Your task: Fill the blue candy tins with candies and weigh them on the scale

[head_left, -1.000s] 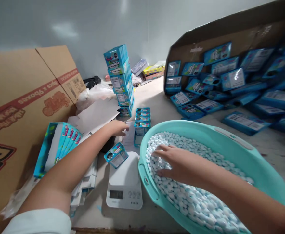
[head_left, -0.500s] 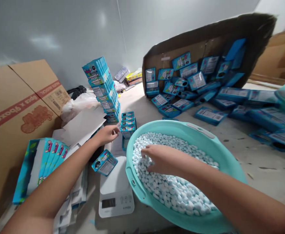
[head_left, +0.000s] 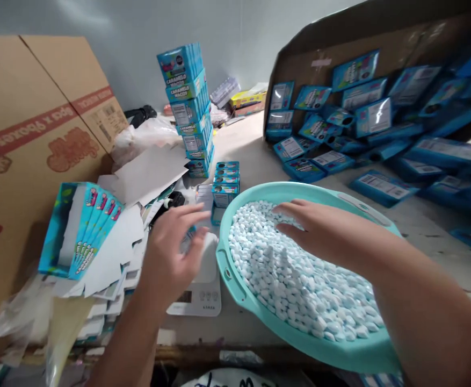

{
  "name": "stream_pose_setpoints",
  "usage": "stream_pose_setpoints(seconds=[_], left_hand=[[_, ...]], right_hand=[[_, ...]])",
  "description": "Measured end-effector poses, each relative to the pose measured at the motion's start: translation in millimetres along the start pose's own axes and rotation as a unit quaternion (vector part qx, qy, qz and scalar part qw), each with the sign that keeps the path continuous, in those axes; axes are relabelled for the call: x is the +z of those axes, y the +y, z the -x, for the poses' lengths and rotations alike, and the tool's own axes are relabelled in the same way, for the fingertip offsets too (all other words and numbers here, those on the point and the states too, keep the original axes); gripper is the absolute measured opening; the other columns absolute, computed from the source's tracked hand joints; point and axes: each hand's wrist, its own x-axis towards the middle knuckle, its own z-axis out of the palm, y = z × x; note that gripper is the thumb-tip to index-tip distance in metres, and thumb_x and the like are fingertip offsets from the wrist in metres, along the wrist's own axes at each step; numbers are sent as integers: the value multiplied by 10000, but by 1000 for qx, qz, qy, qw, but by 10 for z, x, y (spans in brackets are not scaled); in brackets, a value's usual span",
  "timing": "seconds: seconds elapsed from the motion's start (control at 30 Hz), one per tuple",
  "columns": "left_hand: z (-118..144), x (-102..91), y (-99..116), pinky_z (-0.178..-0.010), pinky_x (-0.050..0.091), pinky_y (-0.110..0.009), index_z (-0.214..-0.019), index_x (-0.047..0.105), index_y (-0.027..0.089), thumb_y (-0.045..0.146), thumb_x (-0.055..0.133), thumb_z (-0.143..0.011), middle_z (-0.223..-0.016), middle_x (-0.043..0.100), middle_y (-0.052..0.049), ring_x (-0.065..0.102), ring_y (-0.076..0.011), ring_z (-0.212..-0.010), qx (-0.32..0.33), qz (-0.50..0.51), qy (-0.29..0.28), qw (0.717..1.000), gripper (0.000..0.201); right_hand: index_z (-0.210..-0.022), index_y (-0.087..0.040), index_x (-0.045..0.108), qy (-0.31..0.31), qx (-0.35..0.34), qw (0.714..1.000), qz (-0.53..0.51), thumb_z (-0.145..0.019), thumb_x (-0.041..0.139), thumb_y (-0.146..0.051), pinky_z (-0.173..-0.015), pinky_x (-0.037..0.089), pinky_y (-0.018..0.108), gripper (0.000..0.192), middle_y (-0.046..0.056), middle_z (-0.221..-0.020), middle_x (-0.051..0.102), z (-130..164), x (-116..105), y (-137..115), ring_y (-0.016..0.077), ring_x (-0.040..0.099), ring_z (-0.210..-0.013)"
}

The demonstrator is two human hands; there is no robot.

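Observation:
My left hand (head_left: 174,250) is over the white digital scale (head_left: 205,298), thumb and fingers spread. Behind its fingers, a small blue candy box (head_left: 189,232) is mostly hidden; I cannot tell whether the hand touches it. Above the far part of a turquoise basin (head_left: 299,349), my right hand (head_left: 316,226) has its fingers stretched out, and no candy shows in it. The basin holds a bed of small pale blue-white candies (head_left: 283,274). Just past the scale, a short row of blue boxes (head_left: 226,188) stands beside the basin.
A tall stack of blue display boxes (head_left: 190,113) rises at the back. To the right, a cardboard carton (head_left: 299,59) on its side spills blue boxes (head_left: 380,188). At left are a large carton (head_left: 26,107), an open blue display box (head_left: 53,252) and white card sheets (head_left: 150,172).
My left hand has come back from the row of boxes to over the scale and opened. My right hand has lifted out of the candies. The view has tilted down.

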Motion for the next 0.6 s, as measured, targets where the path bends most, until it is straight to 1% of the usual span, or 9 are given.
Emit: stream_pose_setpoints(seconds=[0.03,0.07,0.13,0.17,0.23,0.3,0.37,0.5,0.6], left_hand=[[96,-34,-122,-1020,540,-404,-1095,685,220,209,590,-976,-1134,729,-58,680,-209,-1121,-41,-8,70,997,153],[180,-58,-247,-986,553,-391,-1068,687,212,219,601,-971,-1081,729,-55,690,-207,-1081,-79,-11,122,989,130],[309,-73,-475,-913,574,-374,-1039,684,195,216,612,-960,-1000,721,-51,702,-202,-1000,-113,-1,201,973,109],[356,-70,-567,-879,580,-368,-1035,682,190,198,614,-953,-973,717,-49,705,-196,-962,-105,9,234,967,108],[426,-65,-694,-823,588,-361,-1041,677,187,139,617,-928,-940,711,-45,710,-188,-897,-50,23,286,957,137],[477,-86,-759,-800,594,-367,-1063,675,194,92,633,-889,-941,714,-45,716,-192,-874,13,10,299,954,206],[512,-134,-792,-803,599,-379,-1084,677,203,79,654,-860,-955,717,-50,719,-204,-891,39,-19,283,958,257],[526,-229,-815,-801,603,-369,-1116,674,210,102,652,-876,-975,711,-53,708,-203,-925,-9,-37,283,958,264],[517,-267,-783,-810,605,-372,-1121,675,207,104,665,-866,-973,714,-49,712,-206,-926,-13,-46,268,962,275]], right_hand=[[-1270,-180,655,-17,-10,1000,-6,-989,455,-379,-885,568,485,399,175,-1276,678,-14,26,-44,343,704,-1045],[-1318,-191,633,-33,-22,999,-16,-982,477,-403,-905,565,489,426,171,-1329,648,-27,59,-102,343,693,-1081],[-1397,-221,585,-53,-63,995,-54,-966,518,-445,-961,549,495,491,157,-1434,576,-55,136,-233,343,651,-1182],[-1415,-234,572,-63,-88,991,-80,-962,529,-461,-981,542,493,509,149,-1463,552,-68,176,-295,338,632,-1218],[-1378,-250,597,-109,-128,978,-126,-965,528,-470,-989,537,486,473,132,-1446,563,-96,248,-393,319,625,-1224],[-1280,-247,647,-152,-149,966,-150,-977,498,-440,-987,533,491,390,120,-1367,615,-123,308,-442,303,637,-1191],[-1186,-234,681,-162,-152,964,-148,-972,474,-419,-991,527,517,351,124,-1293,652,-154,352,-449,311,644,-1169],[-1088,-252,729,-153,-124,972,-125,-957,441,-474,-966,552,533,386,136,-1209,698,-237,427,-389,337,675,-1134],[-1025,-304,749,-162,-121,973,-115,-950,435,-558,-897,596,522,410,119,-1143,727,-262,539,-285,340,713,-1057]])
